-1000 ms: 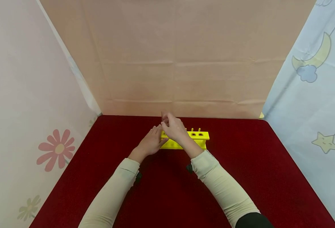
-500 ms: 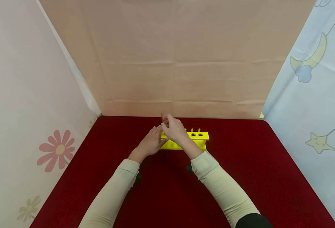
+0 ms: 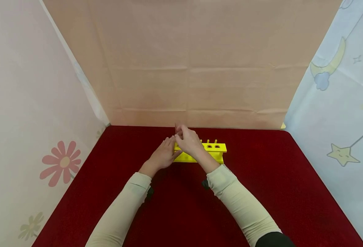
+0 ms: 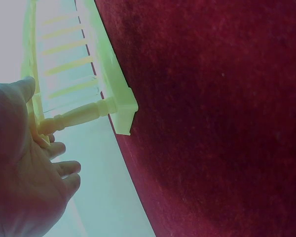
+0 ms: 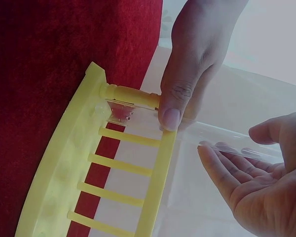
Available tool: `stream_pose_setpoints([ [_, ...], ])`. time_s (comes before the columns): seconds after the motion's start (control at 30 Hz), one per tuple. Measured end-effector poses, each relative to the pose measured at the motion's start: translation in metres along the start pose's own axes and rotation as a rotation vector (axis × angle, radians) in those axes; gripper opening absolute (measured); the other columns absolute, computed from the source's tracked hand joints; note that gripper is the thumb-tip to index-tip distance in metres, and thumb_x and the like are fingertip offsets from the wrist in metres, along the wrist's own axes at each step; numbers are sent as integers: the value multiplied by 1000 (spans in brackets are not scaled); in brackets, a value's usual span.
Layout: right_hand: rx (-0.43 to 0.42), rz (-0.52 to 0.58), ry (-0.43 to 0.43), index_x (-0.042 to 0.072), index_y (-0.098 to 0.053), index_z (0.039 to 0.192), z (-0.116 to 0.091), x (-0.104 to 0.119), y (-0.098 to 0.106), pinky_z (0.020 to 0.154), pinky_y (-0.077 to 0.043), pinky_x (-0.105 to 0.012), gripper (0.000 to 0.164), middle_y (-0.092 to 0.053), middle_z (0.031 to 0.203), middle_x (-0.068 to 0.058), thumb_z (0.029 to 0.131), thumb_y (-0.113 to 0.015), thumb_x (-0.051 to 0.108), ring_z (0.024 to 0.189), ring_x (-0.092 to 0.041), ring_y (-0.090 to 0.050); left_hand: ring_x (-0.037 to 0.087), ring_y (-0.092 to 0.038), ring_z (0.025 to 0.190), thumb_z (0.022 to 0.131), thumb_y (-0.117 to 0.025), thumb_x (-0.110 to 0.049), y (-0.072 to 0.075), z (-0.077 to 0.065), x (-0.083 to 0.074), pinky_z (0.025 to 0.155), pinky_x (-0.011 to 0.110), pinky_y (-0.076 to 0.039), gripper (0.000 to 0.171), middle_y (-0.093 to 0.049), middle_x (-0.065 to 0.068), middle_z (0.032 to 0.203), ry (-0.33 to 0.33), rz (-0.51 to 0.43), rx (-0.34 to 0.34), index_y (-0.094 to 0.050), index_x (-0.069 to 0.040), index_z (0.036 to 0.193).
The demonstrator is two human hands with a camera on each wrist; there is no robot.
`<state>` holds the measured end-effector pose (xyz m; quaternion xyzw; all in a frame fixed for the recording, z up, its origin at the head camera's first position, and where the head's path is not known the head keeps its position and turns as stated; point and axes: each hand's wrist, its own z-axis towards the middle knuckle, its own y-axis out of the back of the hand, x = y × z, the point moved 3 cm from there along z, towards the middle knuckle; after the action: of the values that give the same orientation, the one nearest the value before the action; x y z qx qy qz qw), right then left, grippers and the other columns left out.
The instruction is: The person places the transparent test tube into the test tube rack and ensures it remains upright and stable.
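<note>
A yellow test tube rack stands on the red cloth near the back of the table. My left hand grips its left end; in the right wrist view the thumb lies on the top bar. A clear test tube stands in the end hole beside the turned post, its rounded bottom at the lower shelf. My right hand holds the tube's upper part between thumb and curled fingers. From the head, that hand hides most of the tube and the rack's middle.
A red cloth covers the table. A brown paper backdrop rises behind it. Printed hangings flank both sides, flowers on the left, a moon and star on the right. Short yellow pegs stick up along the rack's back.
Both hands, the tube and the rack keep their places. The printed hanging on the right has drifted a little to the left.
</note>
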<state>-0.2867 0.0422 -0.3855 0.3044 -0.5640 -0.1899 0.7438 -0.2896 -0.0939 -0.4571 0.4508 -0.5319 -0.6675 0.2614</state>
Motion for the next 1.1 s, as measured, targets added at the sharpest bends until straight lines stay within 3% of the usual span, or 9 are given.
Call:
stream_pose_setpoints([
  [1.1,18,-15,-9,9,-56,123,-1,-7,-3,92,-56,-42,24,-69,122,-10,102,-59,20,110,-25,-65,35,-18,155,107,-37,-51,-3,3,0,126,47,-13,77,-21,18,166,2,33,-4,-12,-3,162],
])
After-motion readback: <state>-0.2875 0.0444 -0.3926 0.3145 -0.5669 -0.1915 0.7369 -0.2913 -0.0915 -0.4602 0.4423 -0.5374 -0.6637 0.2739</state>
